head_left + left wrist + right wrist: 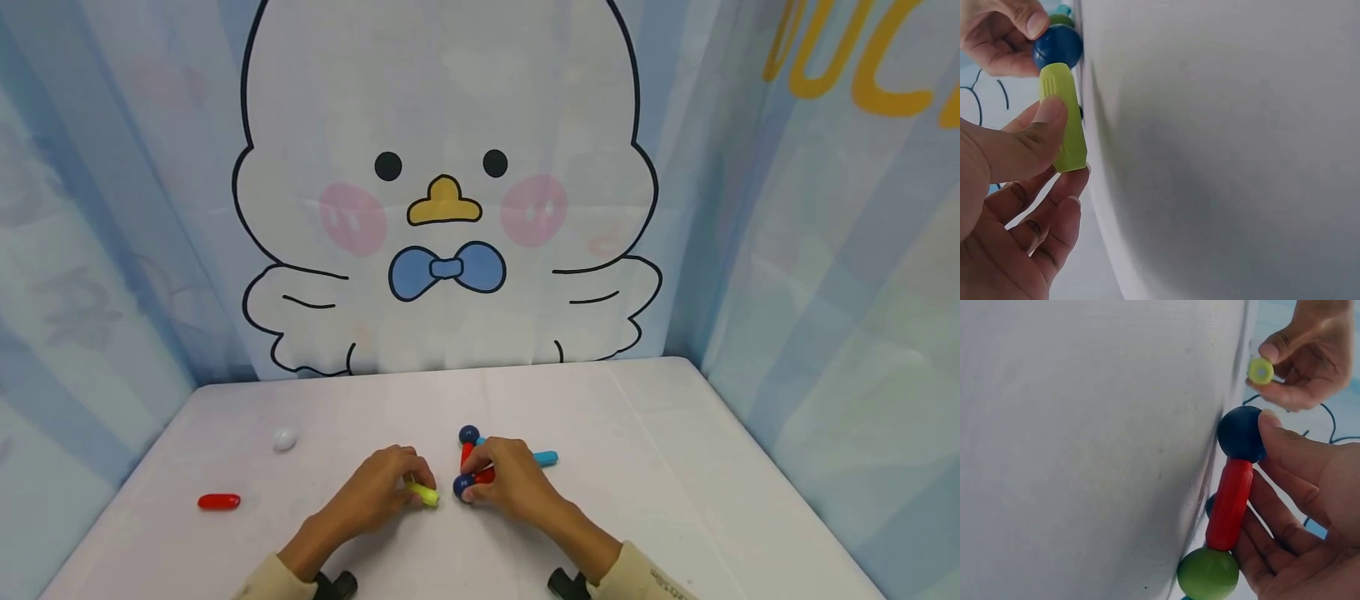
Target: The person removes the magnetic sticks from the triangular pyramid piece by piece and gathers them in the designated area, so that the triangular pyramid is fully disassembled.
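My left hand (386,490) pinches a yellow-green rod (1071,134) between thumb and fingers, low over the table. Its flat end, with a grey spot in the middle, shows in the right wrist view. With thumb and fingertips, my right hand (517,483) holds a dark blue ball (1241,434). A red rod (1230,503) joins that ball to a green ball (1209,574). Behind the right hand, a second dark blue ball (468,434) meets another red rod (467,452), and a light blue rod (546,458) sticks out. In the head view a small gap separates the yellow-green rod from the held ball.
A loose red rod (219,502) lies at the table's left, with a white ball (285,439) farther back. The white table (697,508) ends at printed cloth walls (450,100) on the back and sides.
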Motion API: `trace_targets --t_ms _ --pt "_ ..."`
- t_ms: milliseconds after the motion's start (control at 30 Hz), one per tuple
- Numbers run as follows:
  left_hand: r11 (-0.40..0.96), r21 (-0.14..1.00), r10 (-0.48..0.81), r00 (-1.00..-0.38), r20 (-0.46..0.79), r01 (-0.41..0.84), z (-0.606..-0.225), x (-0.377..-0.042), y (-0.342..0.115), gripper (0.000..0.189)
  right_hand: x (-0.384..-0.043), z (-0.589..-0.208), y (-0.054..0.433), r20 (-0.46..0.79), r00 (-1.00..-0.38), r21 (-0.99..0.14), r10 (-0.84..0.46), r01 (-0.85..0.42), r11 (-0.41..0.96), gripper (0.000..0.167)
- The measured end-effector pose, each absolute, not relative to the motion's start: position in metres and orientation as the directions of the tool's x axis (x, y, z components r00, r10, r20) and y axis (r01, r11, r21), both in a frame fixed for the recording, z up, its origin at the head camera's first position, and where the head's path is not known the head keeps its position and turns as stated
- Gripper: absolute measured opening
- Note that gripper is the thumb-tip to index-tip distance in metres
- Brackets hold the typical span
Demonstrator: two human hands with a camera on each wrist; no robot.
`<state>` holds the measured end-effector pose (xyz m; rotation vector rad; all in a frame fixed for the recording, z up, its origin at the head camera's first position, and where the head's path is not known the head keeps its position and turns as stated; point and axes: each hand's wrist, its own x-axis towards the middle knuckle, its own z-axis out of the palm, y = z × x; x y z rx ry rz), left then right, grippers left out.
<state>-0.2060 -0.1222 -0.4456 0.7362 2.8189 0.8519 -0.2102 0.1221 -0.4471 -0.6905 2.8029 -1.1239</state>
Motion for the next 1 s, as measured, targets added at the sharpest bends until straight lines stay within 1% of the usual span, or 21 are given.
trace_targets --t_ms 200,333,633,867,1000 --pt "0.777 0.530 0.399 -0.917 0.001 0.338 -0.438 -0.194 -0.150 0.030 -0.211 -0.448 0.121 0.126 -0.902 -0.662 -0.413 -0.387 0.642 0.024" --pt "0.796 0.523 0.354 -0.935 0.003 0.304 -0.434 -0.184 -0.171 0.032 -0.212 -0.449 0.121 0.119 -0.903 -0.665 -0.412 -0.381 0.643 0.024" --pt "0.821 0.535 0.246 -0.969 -0.017 0.199 -0.434 -0.166 -0.214 0.026 -0.212 -0.449 0.122 0.117 -0.903 -0.670 -0.414 -0.380 0.638 0.024" --pt "0.858 0.511 0.099 -0.993 -0.064 0.053 -0.437 -0.157 -0.243 0.025 -0.212 -0.449 0.121 0.120 -0.903 -0.675 -0.413 -0.379 0.633 0.023" --pt "0.873 0.488 0.062 -0.996 -0.060 0.025 -0.441 -0.153 -0.261 0.023 -0.211 -0.449 0.121 0.113 -0.906 -0.672 -0.409 -0.373 0.640 0.023"
